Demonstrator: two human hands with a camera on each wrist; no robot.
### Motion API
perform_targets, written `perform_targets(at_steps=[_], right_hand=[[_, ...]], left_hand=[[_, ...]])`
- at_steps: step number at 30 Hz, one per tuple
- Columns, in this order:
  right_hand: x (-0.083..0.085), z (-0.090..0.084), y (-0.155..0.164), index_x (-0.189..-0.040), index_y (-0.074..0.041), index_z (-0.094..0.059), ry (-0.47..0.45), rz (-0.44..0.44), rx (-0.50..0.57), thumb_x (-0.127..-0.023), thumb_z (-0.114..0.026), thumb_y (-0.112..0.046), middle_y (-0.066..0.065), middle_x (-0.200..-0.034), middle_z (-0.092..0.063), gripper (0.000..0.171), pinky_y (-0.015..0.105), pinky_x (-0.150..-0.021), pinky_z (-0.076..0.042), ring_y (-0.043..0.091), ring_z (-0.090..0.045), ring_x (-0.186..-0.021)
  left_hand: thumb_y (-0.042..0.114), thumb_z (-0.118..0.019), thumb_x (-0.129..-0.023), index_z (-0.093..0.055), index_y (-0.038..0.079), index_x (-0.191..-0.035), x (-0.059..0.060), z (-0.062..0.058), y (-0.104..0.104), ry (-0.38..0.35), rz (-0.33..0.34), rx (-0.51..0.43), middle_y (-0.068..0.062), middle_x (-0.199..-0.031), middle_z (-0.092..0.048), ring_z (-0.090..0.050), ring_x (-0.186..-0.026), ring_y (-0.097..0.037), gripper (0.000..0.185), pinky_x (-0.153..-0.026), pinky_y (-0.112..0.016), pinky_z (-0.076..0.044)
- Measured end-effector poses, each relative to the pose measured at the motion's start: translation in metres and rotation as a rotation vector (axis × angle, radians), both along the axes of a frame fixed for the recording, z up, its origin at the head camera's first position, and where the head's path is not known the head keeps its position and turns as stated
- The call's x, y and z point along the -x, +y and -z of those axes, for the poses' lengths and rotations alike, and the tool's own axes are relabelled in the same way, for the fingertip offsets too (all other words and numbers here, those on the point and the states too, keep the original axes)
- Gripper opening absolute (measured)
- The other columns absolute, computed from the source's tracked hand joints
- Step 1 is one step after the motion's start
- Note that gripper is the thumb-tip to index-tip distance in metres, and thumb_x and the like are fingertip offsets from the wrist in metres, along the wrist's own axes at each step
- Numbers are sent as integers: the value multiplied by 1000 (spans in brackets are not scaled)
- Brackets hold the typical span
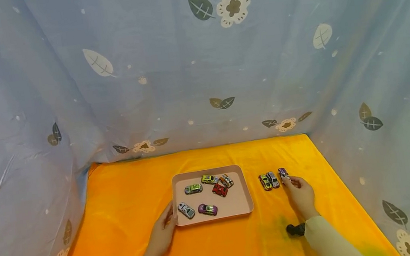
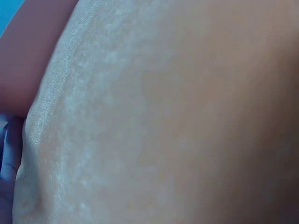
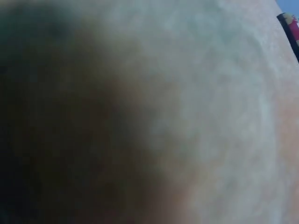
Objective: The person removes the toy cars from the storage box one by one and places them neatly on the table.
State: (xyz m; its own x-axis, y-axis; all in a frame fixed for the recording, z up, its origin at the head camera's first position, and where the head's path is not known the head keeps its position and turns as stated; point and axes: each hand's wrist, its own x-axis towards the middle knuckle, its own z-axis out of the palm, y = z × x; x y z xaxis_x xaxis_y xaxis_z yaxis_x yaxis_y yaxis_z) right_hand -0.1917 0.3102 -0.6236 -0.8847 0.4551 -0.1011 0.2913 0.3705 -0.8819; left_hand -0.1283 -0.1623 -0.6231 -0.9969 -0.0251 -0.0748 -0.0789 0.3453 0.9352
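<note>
In the head view my left hand (image 1: 163,231) grips the left front corner of a shallow pink tray (image 1: 239,207). Several small toy cars lie in the tray, among them a red one (image 1: 220,190), a silver one (image 1: 186,210) and a purple one (image 1: 207,209). To the right of the tray, my right hand (image 1: 302,195) pinches a purple-and-white toy car (image 1: 283,173), partly hidden by the fingers. Just left of it, a yellow-green toy car (image 1: 265,182) and a silver toy car (image 1: 273,179) stand side by side on the cloth.
A yellow-orange cloth (image 1: 128,200) covers the table. Blue-grey curtains with leaf and flower prints (image 1: 167,85) enclose it at the back and both sides. Both wrist views are mostly filled by blurred cloth, with a pink tray wall (image 2: 32,51) at the left wrist.
</note>
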Motion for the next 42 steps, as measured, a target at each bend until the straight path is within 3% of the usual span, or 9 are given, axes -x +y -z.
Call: perform_targets(at_steps=[9,15,23,36,42], right_hand=[[5,1,-9,-124,-14,-60,1,16,-12,-82,-64,-64,4,-113,-58,65,32,-71,-46,23,-49,-96],[4,4,-10,-122,-15,-60,19,8,-12,-81,-66,-63,2,-112,-58,63,35,-73,-45,22,-48,-97],[3,3,-6,-120,-12,-59,22,-30,-82,-83,-65,-61,5,-110,-60,62,31,-67,-47,21,-53,-91],[4,2,-5,-124,-9,-56,-6,-75,-19,-85,-62,-62,11,-117,-57,67,37,-78,-48,27,-52,-103],[3,2,-3,-122,-9,-58,14,-69,-57,-85,-62,-62,10,-114,-59,64,34,-72,-50,26,-54,-99]], left_hand=[[32,-56,-99,-37,27,-151,0,-1,-3,-24,2,11,-5,-143,-49,-49,-127,-27,55,-105,-48,-37],[30,-57,-99,-40,24,-149,0,1,-3,1,-9,-15,-6,-140,-52,-51,-125,-25,53,-102,-46,-41],[31,-57,-99,-42,23,-148,0,-1,-2,6,-10,-6,-6,-140,-52,-53,-122,-25,52,-102,-43,-41],[32,-56,-99,-42,23,-148,0,3,-6,-9,-13,-19,-6,-141,-51,-51,-124,-25,53,-103,-44,-40],[33,-57,-98,-42,24,-148,1,4,-3,7,-14,-35,-7,-140,-52,-50,-126,-25,53,-103,-44,-40]])
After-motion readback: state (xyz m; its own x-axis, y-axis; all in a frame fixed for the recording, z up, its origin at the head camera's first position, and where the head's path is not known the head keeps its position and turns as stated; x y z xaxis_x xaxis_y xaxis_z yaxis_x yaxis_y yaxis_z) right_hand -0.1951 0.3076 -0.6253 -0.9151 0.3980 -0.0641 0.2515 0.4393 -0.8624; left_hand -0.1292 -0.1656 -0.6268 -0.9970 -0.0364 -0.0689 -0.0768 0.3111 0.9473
